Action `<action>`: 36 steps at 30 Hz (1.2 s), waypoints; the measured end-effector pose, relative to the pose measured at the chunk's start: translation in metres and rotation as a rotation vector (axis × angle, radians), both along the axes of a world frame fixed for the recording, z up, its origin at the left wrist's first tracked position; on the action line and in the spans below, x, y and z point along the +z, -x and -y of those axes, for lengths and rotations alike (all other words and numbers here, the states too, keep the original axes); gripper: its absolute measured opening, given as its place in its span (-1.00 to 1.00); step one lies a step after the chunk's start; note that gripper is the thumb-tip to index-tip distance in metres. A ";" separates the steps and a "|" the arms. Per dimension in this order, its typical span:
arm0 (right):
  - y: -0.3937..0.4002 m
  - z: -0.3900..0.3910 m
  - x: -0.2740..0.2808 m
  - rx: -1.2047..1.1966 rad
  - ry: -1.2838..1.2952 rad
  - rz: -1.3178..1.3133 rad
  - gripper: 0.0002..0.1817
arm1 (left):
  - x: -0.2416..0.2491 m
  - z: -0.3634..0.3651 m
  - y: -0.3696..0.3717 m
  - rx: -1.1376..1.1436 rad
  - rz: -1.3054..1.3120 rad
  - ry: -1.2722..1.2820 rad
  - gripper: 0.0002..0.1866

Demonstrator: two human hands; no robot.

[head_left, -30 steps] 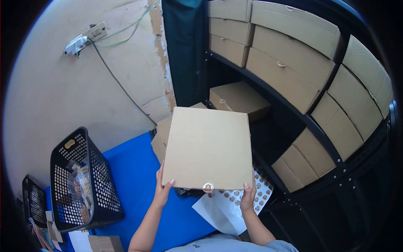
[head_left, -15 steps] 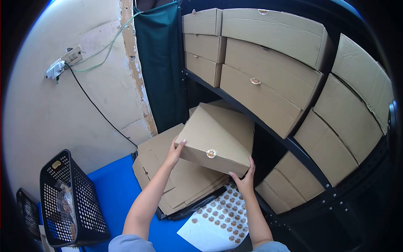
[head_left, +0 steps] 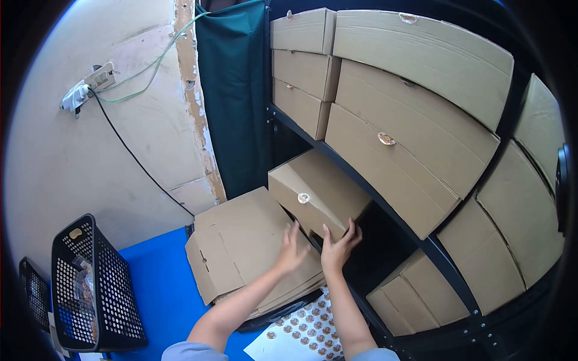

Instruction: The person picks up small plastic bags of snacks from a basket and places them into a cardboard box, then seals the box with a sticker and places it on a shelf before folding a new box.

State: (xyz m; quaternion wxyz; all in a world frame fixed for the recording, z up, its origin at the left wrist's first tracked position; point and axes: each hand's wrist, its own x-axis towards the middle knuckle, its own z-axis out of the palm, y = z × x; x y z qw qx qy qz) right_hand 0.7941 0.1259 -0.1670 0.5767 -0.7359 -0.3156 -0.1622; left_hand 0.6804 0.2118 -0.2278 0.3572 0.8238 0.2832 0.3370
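A closed cardboard box with a round sticker on its front edge sits on the lower shelf level, under the stacked boxes. My right hand is at the lower right corner of that box, fingers apart and seemingly touching its front. Over the pile of flat cardboard sheets hovers my left hand, open and blurred, holding nothing. In front of the pile lies a white sheet of round stickers, partly covered by my right forearm.
Several closed boxes fill the black metal shelf. More boxes stand at the lower right. A black perforated basket with packets inside stands left on the blue surface. A cord hangs along the wall.
The box has moved back and right from above the flat cardboard onto the lower shelf level. My left hand has come off it. The view has shifted slightly.
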 end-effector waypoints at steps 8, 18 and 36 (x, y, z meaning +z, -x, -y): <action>-0.052 -0.077 -0.008 -0.060 0.171 0.375 -0.32 | -0.094 0.179 0.079 -0.670 -0.402 -0.155 -0.23; -0.050 -0.115 -0.010 0.040 0.169 0.410 -0.39 | -0.165 0.187 0.151 -0.562 -0.600 -0.233 -0.41; -0.047 -0.114 0.000 0.119 0.233 0.417 -0.43 | -0.161 0.183 0.156 -0.591 -0.503 -0.277 -0.36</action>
